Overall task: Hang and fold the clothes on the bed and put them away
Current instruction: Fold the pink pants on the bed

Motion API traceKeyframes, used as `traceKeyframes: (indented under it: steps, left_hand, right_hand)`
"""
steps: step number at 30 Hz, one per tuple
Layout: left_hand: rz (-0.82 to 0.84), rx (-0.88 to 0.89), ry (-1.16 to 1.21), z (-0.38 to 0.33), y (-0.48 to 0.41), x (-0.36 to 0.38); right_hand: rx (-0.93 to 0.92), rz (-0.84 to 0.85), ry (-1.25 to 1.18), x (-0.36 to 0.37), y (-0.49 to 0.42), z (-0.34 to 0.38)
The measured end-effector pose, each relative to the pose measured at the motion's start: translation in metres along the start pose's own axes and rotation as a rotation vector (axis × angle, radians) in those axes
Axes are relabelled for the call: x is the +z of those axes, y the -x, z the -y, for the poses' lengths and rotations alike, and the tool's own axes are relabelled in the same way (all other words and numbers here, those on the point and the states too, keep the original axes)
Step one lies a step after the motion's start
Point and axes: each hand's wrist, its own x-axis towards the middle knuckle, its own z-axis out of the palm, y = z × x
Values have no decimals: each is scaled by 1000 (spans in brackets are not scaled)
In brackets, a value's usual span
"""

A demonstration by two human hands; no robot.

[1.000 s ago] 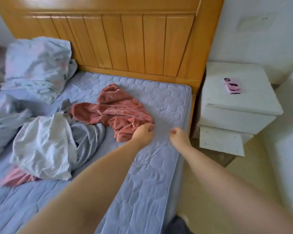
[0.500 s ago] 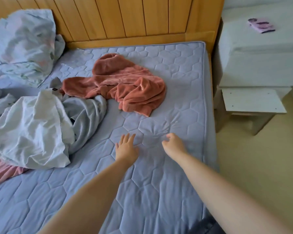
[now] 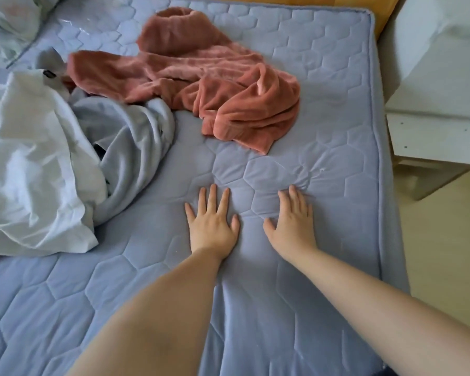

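A crumpled rust-pink fleece garment [image 3: 215, 77] lies on the blue quilted mattress [image 3: 337, 104], towards the headboard. To its left a grey garment [image 3: 130, 137] is tangled with a white one [image 3: 36, 164]. My left hand [image 3: 212, 223] and my right hand [image 3: 293, 221] both press flat on the bare mattress in front of the pink garment, fingers straight and spread, holding nothing. Neither hand touches any clothing.
A white bedside cabinet [image 3: 440, 63] stands right of the bed, with a lower shelf [image 3: 434, 139] sticking out. A pale floral bedding heap [image 3: 8, 20] sits at the top left. Beige floor [image 3: 445, 240] runs along the mattress's right edge.
My left hand has let go of the pink garment. Both hands drew back towards me, opened, and now lie flat on the mattress. The view has tilted downward.
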Motion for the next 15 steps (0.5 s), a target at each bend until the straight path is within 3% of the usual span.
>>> traceKeyframes:
  steps: [4,8,11,15]
  left_hand:
    - [-10,0,31,2,-6,4]
    - [-29,4,37,4,-6,6]
    - [-23,13,39,4,-7,6]
    - [-45,8,64,5,-6,6]
  right_hand:
    - [-138,-76,-50,-5,-75,25]
    - [-134,-114,35,-2,-144,51]
    - [-115,-194,187,7,-167,55]
    - [-237,-332,179,13,-159,34]
